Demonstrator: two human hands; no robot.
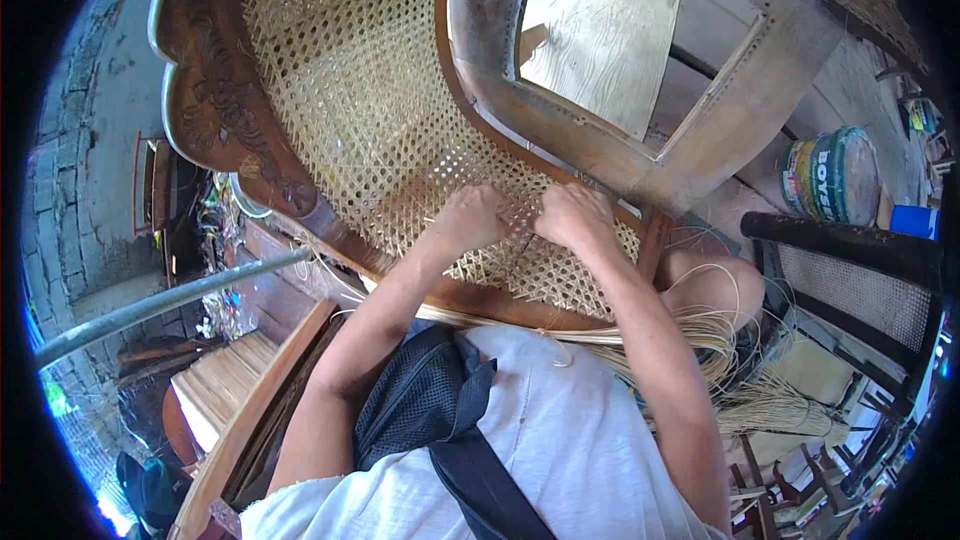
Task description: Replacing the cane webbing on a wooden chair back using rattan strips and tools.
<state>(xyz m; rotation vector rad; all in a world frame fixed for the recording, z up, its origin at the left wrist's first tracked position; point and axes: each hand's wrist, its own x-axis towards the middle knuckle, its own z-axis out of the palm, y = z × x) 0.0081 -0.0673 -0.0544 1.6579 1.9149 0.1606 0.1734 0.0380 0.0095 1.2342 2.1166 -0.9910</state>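
A large woven cane panel (350, 70) with open holes spreads in front of me, set in a brown wooden frame (225, 105) with carved flowers along its left side. Low on the webbing is my left hand (472, 217), its fingers curled closed against the weave. My right hand (577, 215) is a short way to its right, also closed, knuckles up. Whatever lies between the fingers of either hand is hidden. Beside my right forearm, loose pale cane strands (715, 340) lie in loops over my bare knee and along the frame's near edge.
A curved wooden seat frame (490, 40) with small holes around its opening stands beyond the panel at right. A paint bucket (832, 178) and a dark chair (845, 245) are farther right. On the left, a metal pole (180, 305) reaches toward the panel, above wooden boards (225, 385).
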